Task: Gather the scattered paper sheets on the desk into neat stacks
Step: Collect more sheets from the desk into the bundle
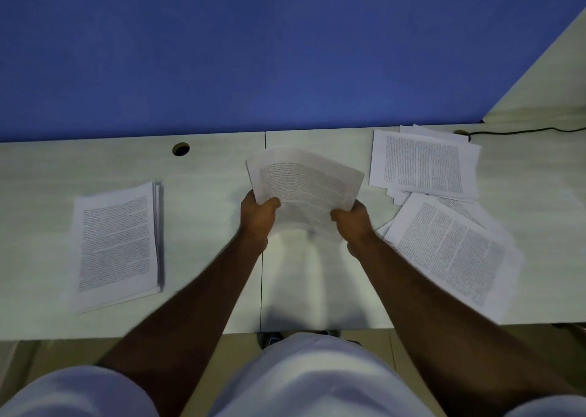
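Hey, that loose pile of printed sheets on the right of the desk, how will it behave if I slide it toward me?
The loose pile would likely fan out further, since its sheets already lie at different angles. Probably floppy: the bundle in both hands bows. Sheets overhanging the desk edge may slip off.

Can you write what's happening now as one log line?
left hand + right hand: grip paper bundle above desk | neat stack: left | loose sheets: right

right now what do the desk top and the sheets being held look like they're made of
Desk top: probably pale laminate board with a faint wood-grain print and a matt finish; a straight seam joins two panels.
Held sheets: thin white printer paper with black text, bowing between the left hand and right hand.
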